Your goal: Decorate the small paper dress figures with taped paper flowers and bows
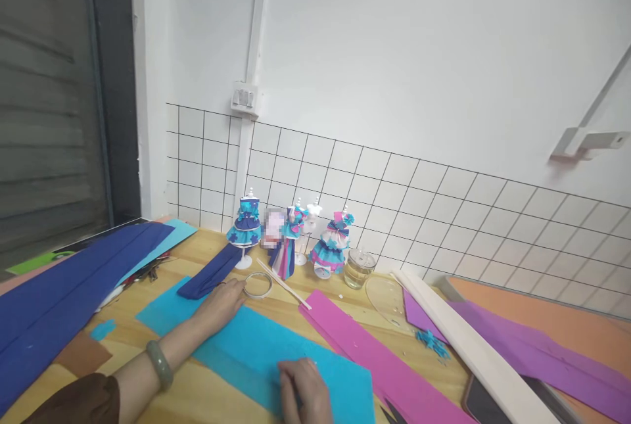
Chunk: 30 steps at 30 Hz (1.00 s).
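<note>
My left hand (224, 304) reaches forward over a light blue sheet of crepe paper (290, 345), its fingers bent and close together. Its fingertips are at the left edge of a roll of tape (258, 285), beside a folded dark blue crepe paper strip (210, 274). What they grip, if anything, is hidden. My right hand (306, 392) rests near the front of the light blue sheet with its fingers curled in; nothing shows clearly inside them. A pink crepe paper strip (365, 352) lies just right of the sheet.
Small dress forms in paper dresses (244, 227) stand along the back, near a glass of liquid (359, 267). Dark blue paper (73, 299) covers the left side. A pale paper roll (473, 345), purple paper (537, 345) and blue paper flowers (432, 343) lie right; dark blades (393, 413) are in front.
</note>
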### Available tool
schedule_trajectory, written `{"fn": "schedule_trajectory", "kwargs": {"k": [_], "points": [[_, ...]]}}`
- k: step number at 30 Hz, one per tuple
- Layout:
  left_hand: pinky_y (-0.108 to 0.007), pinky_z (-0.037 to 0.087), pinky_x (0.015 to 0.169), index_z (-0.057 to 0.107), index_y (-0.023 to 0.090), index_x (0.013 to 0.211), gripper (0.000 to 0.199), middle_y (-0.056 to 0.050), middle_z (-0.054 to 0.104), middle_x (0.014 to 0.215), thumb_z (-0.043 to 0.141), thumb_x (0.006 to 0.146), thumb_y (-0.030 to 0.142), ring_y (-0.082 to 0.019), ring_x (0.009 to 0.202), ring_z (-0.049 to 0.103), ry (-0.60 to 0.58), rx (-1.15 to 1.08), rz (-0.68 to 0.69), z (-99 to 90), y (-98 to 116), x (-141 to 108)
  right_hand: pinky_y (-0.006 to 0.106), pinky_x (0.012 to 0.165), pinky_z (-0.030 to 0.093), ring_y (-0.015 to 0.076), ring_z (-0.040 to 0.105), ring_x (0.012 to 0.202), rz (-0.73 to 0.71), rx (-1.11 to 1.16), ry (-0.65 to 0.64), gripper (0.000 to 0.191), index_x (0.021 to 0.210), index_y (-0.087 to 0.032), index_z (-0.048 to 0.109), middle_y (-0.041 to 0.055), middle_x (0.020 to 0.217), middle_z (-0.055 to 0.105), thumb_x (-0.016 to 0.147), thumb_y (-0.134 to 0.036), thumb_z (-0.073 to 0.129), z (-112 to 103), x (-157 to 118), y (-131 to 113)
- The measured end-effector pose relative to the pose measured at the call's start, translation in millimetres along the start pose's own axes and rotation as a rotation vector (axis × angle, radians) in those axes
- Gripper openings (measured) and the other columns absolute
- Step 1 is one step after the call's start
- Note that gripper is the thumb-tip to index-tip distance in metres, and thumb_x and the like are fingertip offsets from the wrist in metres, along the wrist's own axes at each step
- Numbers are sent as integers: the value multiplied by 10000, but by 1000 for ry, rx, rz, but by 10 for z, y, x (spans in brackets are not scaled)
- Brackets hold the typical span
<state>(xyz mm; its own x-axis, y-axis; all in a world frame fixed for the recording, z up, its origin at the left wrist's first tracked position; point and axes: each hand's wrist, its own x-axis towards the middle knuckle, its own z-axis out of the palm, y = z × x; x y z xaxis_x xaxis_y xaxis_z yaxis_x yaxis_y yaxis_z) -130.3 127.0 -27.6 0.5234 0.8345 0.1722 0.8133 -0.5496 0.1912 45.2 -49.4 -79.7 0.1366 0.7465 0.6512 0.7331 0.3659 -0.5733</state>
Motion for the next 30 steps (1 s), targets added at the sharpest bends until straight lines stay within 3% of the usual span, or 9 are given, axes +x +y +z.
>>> {"fn": "schedule_trajectory", "kwargs": {"k": [3,7,13,17,21,23,26,30], "points": [[-385,395,861,603,133,1042,264,-138,593,1025,458,835,208,-296,1037,525,-21,20,-5,-46,-22,-47,329,761,456,187,601,809,49,-139,26,191,945,-244,599,49,836,654,890,-286,421,-156,85,138],[-372,406,791,628,165,878,187,-121,597,957,470,838,256,-292,968,544,-47,32,19,-106,-26,-108,398,773,460,266,595,940,99,-366,-114,252,1051,-235,609,92,1015,658,835,-310,503,-237,113,303],[-325,402,708,596,187,755,140,-76,623,840,503,810,276,-253,836,583,-86,24,57,-211,-32,-294,461,856,443,317,554,1064,143,-514,-190,333,1122,-158,613,135,1134,636,818,-259,519,-186,93,194],[-291,401,715,590,206,722,146,-48,628,812,511,805,297,-228,848,582,-97,27,54,-294,-62,-436,459,833,457,314,558,1056,98,-544,-239,327,1126,-179,615,115,1156,633,832,-280,514,-206,120,111],[-349,374,844,603,185,905,182,-106,599,1003,481,816,289,-280,1037,513,-6,87,-109,-361,-250,-510,470,790,472,325,568,1032,84,-571,-283,253,1037,-215,653,101,1121,645,837,-280,512,-237,130,62],[-430,346,886,562,143,1079,334,-168,559,1099,503,791,303,-344,1102,468,36,123,-245,-375,-409,-527,468,795,478,319,570,1036,69,-581,-283,246,1027,-221,656,105,1116,644,842,-277,504,-231,112,61],[-474,387,821,511,97,1176,516,-209,576,1062,518,764,407,-394,1045,507,28,129,-410,-366,-642,-545,473,846,474,311,560,1077,28,-601,-260,280,1076,-212,645,114,1155,632,852,-265,485,-194,78,93],[-414,436,760,511,137,1190,568,-163,605,1036,533,727,466,-361,1006,550,-8,99,-458,-333,-806,-546,491,877,471,320,546,1117,-17,-617,-274,305,1098,-193,646,121,1196,615,865,-254,460,-152,65,139]]}}
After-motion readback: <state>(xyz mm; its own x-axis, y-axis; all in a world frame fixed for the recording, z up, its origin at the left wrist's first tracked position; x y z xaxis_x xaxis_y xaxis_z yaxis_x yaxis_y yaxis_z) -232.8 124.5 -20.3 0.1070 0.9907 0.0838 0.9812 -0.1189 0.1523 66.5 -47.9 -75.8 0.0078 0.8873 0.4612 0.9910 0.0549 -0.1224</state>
